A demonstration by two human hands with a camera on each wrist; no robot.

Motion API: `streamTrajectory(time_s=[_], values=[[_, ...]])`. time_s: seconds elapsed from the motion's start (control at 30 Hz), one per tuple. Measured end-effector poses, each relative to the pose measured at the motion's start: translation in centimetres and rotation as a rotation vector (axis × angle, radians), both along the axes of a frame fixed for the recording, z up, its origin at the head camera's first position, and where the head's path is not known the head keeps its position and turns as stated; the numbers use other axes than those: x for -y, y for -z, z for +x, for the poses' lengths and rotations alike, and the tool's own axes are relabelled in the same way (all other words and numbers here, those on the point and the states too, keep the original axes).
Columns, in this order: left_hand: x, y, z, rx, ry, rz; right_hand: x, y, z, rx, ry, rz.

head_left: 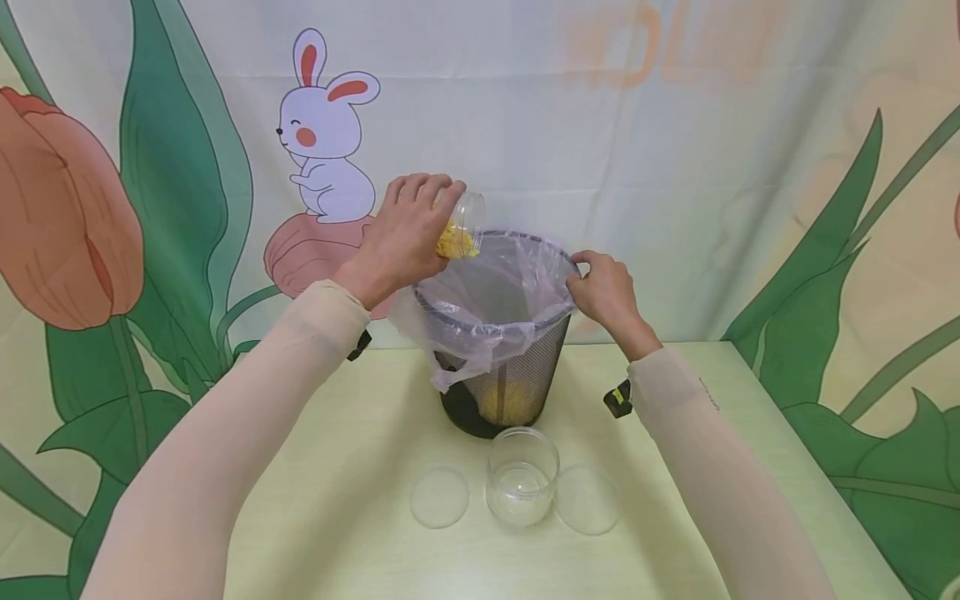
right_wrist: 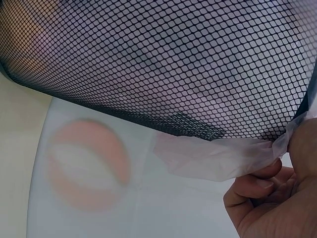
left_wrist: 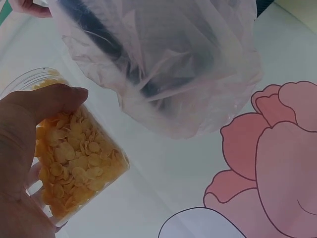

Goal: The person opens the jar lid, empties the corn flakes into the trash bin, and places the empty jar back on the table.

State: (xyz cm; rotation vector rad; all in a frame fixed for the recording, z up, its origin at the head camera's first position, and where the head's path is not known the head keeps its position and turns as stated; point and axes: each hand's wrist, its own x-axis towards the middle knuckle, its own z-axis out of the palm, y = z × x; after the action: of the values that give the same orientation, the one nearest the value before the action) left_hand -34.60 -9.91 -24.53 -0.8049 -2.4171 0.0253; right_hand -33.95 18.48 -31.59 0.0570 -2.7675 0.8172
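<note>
My left hand (head_left: 408, 229) grips a clear plastic jar (head_left: 471, 212), tilted with its mouth toward a black mesh trash bin (head_left: 553, 346). Yellow corn flakes (left_wrist: 81, 163) fill much of the jar in the left wrist view, with my thumb across its side. A thin pinkish-white bag (head_left: 487, 343) lines the bin and folds out over its rim. At the bin's right side, my right hand (head_left: 606, 290) holds the rim, fingers curled at the bag's edge (right_wrist: 213, 158). Yellow material (head_left: 513, 404) shows through the mesh low in the bin.
On the pale table (head_left: 337, 500), an uncovered clear jar (head_left: 522, 483) stands just in front of the bin. A round clear lid (head_left: 439, 497) lies to its left and another clear lid (head_left: 587, 500) to its right. Behind hangs a printed cloth (head_left: 510, 150) with a rabbit and tulips.
</note>
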Motion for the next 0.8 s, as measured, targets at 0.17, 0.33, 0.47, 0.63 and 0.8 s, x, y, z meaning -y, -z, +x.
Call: streamTrajectory(time_s=[0.17,0.33,0.47,0.63,0.8], values=[[-0.14,-0.08,-0.07,-0.003,0.004,-0.026,0.09,-0.03,0.04,-0.006,0.002,0.003],[-0.27,-0.12,-0.07,-0.007,0.003,-0.050,0.14,0.00,0.04,-0.008,0.001,0.001],[-0.31,-0.11,-0.06,-0.021,0.003,-0.062,0.12,0.02,0.06,-0.008,-0.001,0.000],[-0.31,-0.06,-0.06,-0.029,0.004,-0.073,0.09,0.06,0.08,-0.004,0.000,-0.002],[-0.30,-0.07,-0.07,-0.032,0.011,-0.081,0.11,0.04,0.12,-0.007,0.004,0.001]])
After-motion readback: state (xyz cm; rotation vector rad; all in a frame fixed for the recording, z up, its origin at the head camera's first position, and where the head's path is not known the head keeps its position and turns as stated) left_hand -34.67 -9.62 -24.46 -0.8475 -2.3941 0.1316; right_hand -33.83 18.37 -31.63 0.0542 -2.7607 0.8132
